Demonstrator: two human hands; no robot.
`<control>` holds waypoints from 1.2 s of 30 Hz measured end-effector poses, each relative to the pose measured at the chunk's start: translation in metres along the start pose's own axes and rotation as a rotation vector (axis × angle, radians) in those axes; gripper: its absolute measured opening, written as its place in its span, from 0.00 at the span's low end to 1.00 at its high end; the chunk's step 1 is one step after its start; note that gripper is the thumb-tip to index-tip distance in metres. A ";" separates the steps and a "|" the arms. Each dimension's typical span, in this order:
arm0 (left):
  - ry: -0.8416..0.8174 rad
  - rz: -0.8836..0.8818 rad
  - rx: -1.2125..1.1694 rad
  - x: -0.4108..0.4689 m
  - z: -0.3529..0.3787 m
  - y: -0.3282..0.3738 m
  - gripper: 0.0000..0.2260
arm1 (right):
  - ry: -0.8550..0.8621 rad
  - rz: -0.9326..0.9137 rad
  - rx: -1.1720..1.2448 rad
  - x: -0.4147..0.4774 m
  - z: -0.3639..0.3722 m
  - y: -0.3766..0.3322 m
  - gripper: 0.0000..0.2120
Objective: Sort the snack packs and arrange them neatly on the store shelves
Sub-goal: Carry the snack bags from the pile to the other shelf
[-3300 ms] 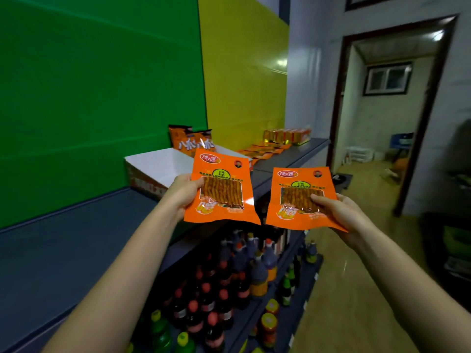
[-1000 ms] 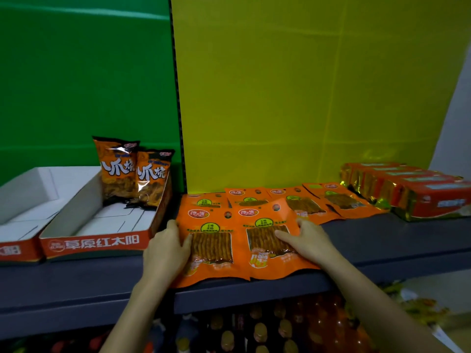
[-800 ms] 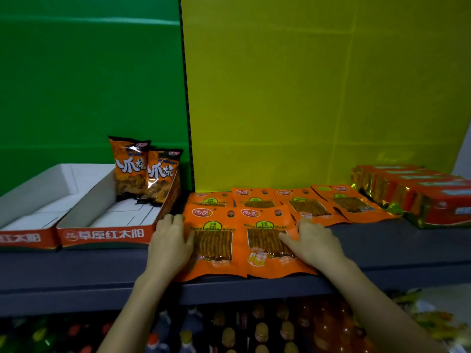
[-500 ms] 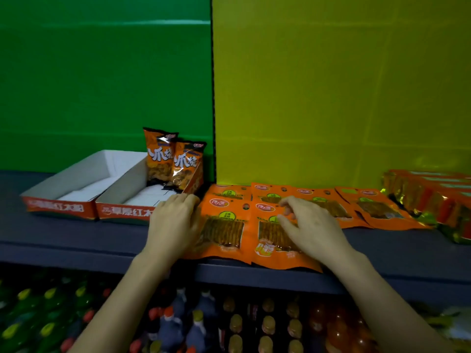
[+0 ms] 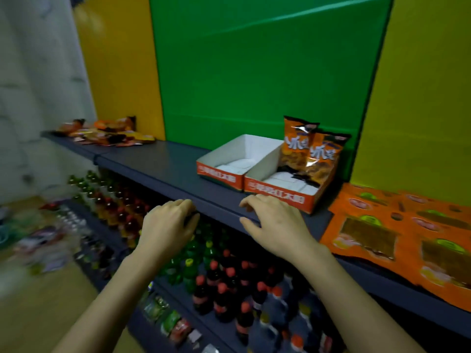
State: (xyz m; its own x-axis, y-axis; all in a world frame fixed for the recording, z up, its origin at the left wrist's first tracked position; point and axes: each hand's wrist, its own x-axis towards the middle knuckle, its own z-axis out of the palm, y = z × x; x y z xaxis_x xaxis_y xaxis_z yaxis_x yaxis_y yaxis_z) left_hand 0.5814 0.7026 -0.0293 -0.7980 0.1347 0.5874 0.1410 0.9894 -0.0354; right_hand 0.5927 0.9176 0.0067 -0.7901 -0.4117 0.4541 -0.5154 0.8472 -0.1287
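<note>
Flat orange snack packs [image 5: 397, 230] lie in rows on the dark shelf [image 5: 163, 161] at the right. Both my hands hover empty in front of the shelf's front edge, to the left of those packs. My left hand [image 5: 168, 225] has loosely curled fingers and holds nothing. My right hand [image 5: 275, 222] is relaxed with its fingers bent down near the edge, in front of the cardboard display box [image 5: 280, 197]. Two upright orange bags [image 5: 311, 154] stand in that box. A loose heap of mixed snack packs [image 5: 107, 132] lies at the shelf's far left end.
A second, empty display box [image 5: 221, 171] sits left of the first. Green and yellow panels back the shelf. Below are rows of red-capped and green bottles [image 5: 224, 284] and small packets on a lower shelf [image 5: 170, 324]. More goods lie blurred on the floor at the left.
Both hands have let go of the two orange packs, which now lie on the shelf at the right. The view has swung left, and my hands have moved left along the shelf edge.
</note>
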 end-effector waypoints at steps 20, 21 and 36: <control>0.011 -0.123 0.173 0.033 0.045 -0.374 0.15 | -0.053 -0.117 0.069 0.291 0.176 -0.222 0.18; 0.010 -0.125 0.157 0.036 0.046 -0.383 0.16 | -0.054 -0.110 0.078 0.301 0.181 -0.225 0.18; 0.022 -0.212 0.083 0.156 0.132 -0.566 0.13 | -0.104 0.045 0.257 0.523 0.307 -0.277 0.16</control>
State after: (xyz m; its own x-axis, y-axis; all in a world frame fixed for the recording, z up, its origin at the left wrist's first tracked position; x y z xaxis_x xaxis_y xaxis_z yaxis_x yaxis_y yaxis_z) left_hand 0.2996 0.1709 -0.0248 -0.7912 -0.0773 0.6066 -0.0783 0.9966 0.0249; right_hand 0.2204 0.3642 0.0089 -0.8370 -0.4192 0.3516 -0.5359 0.7580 -0.3719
